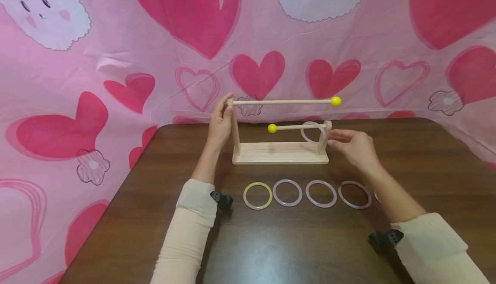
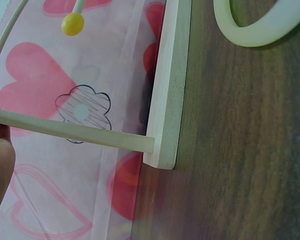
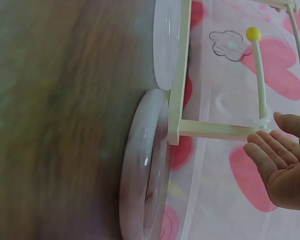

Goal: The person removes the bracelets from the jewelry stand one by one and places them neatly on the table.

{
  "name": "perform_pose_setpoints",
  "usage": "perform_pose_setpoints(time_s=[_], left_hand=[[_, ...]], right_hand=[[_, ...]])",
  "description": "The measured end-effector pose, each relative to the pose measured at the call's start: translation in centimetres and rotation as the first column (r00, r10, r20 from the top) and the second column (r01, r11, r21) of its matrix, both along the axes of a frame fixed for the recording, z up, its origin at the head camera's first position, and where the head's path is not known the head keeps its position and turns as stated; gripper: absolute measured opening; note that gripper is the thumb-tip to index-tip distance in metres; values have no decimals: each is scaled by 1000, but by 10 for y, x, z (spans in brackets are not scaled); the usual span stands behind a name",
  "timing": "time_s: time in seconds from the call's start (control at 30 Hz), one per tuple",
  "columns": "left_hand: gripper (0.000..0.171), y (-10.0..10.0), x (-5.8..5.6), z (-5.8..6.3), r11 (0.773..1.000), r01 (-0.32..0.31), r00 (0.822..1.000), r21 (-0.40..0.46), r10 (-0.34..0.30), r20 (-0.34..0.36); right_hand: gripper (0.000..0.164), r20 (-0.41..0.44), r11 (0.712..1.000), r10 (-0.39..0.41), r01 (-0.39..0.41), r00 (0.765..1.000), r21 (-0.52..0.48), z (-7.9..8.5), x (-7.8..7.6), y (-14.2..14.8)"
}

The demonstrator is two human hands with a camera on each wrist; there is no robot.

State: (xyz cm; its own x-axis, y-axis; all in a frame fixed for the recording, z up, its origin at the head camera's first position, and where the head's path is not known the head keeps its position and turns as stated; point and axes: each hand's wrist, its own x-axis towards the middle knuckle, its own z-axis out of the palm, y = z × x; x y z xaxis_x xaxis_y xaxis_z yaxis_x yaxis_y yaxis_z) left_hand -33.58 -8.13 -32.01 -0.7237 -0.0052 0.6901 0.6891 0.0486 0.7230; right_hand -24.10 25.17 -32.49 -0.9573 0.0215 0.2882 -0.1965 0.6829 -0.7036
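Note:
A wooden bangle stand [image 1: 280, 152] has two posts, each with a rod tipped by a yellow ball. My left hand [image 1: 221, 122] grips the top of the taller left post, thumb in front; in the left wrist view only part of that hand [image 2: 1, 165] shows at the edge. On the lower rod, close to the shorter right post, hangs a pale translucent bangle [image 1: 302, 134]. Beside that post my right hand [image 1: 354, 146] has its fingers extended, the tips at the post. In the right wrist view, thumb and fingers of the right hand [image 3: 287, 170] are apart with nothing between them.
In front of the stand a row of bangles lies flat on the brown table [image 1: 271, 241]: a yellow bangle [image 1: 245, 195], several lilac ones such as this bangle [image 1: 274, 193], and one partly hidden behind the right forearm. A pink heart-patterned cloth [image 1: 128, 60] hangs behind.

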Motion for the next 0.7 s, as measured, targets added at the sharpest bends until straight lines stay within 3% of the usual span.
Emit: perform_pose_setpoints(time_s=[0.7], left_hand=[[41,1,-1,1,1000,5,1000,9,-5,-4]], right_hand=[[20,-148,982,-160,173,976,81,-7,-20,-16]])
